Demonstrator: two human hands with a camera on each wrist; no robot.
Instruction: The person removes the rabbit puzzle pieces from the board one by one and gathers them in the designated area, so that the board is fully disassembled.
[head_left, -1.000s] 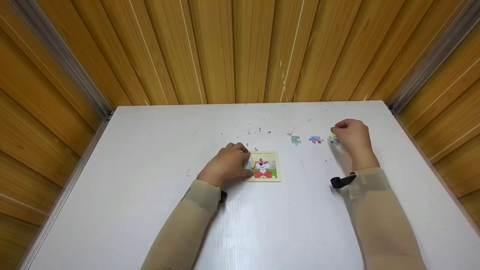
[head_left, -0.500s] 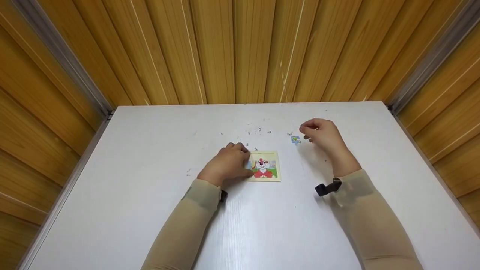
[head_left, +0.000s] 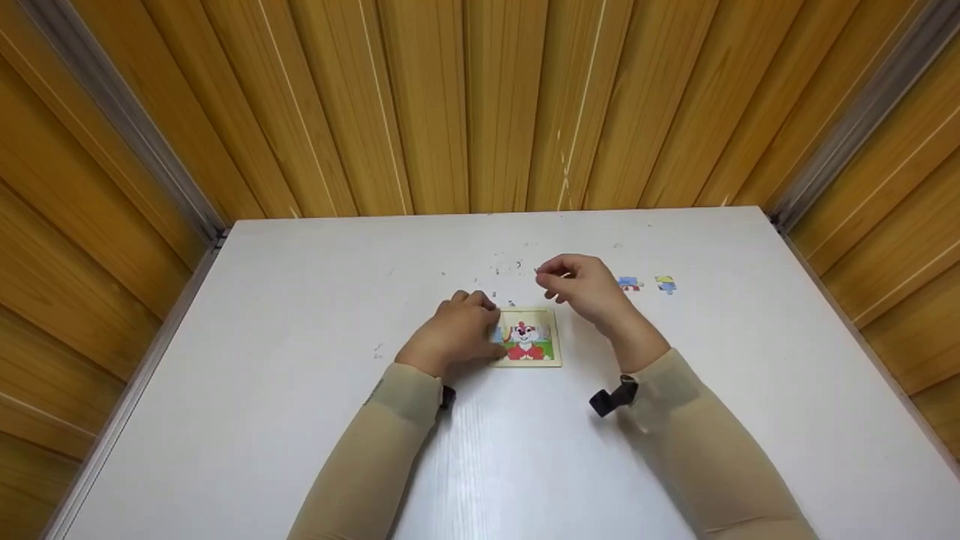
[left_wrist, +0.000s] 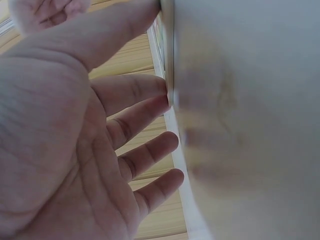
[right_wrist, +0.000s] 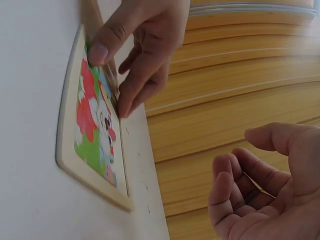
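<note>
The little framed puzzle board (head_left: pixel 527 337) with the cartoon dog picture (red, white and green) sits flat near the middle of the white table (head_left: pixel 262 420). The left hand (head_left: pixel 452 331) is on the board's left edge, thumb and fingertips (right_wrist: pixel 98 51) touching the frame and the picture, fingers mostly straight, so it's pressing or steadying rather than gripping. In the left wrist view those fingers (left_wrist: pixel 131 116) are spread out against the edge of the board.

The right hand (head_left: pixel 581 286) hovers just above the far right corner of the board, not touching it. Its fingers are curled in with the thumb near the fingertips; the right wrist view shows the fingers (right_wrist: pixel 235 192) loosely bent with nothing visible between them, but the head view is too small to be sure, so I honestly can't tell if there's a piece in there.

Further right on the table lie two loose puzzle pieces, a blue and red one (head_left: pixel 629 283) and a yellow and blue one (head_left: pixel 665 283), side by side but apart. Small dark specks (head_left: pixel 510 266) dot the table behind the board. Wooden plank walls (head_left: pixel 480 105) surround the table.
</note>
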